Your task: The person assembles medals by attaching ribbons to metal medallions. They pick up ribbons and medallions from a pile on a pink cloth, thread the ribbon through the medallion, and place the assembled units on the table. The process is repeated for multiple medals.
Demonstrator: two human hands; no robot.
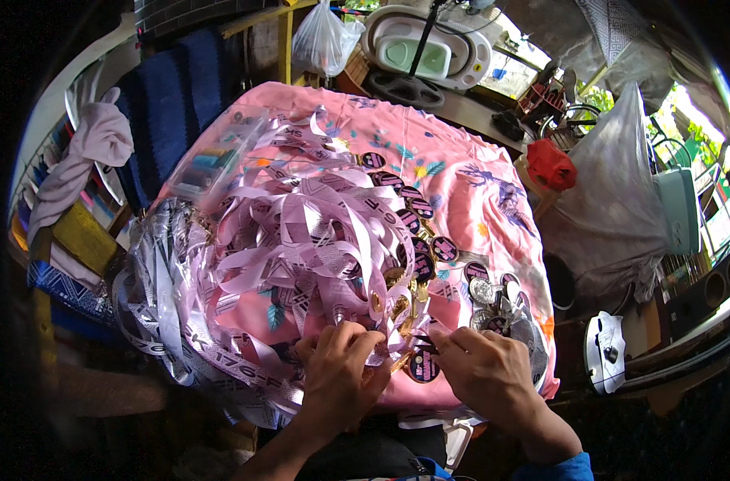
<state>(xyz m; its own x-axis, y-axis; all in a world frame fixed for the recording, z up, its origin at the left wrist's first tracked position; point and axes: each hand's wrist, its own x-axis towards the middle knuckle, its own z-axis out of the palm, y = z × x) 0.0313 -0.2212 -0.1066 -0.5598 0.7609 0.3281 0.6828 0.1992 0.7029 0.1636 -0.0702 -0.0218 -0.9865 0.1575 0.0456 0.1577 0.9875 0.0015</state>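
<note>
My left hand is closed at the near edge of the table, its fingers pinching a printed lilac ribbon that runs into a large tangled heap. Beside it on the right, my right hand is closed too, fingertips together near a ribbon end; what they grip is too small to make out. Between the hands lies a round medal with a dark face and pink print. More gold-rimmed medals trail away along the heap's right side. Silver medals lie beyond my right hand.
A pink patterned cloth covers the table. Silvery grey ribbons hang over its left edge. A clear plastic box with coloured contents stands at the back left. To the right are a big translucent bag and a red bundle.
</note>
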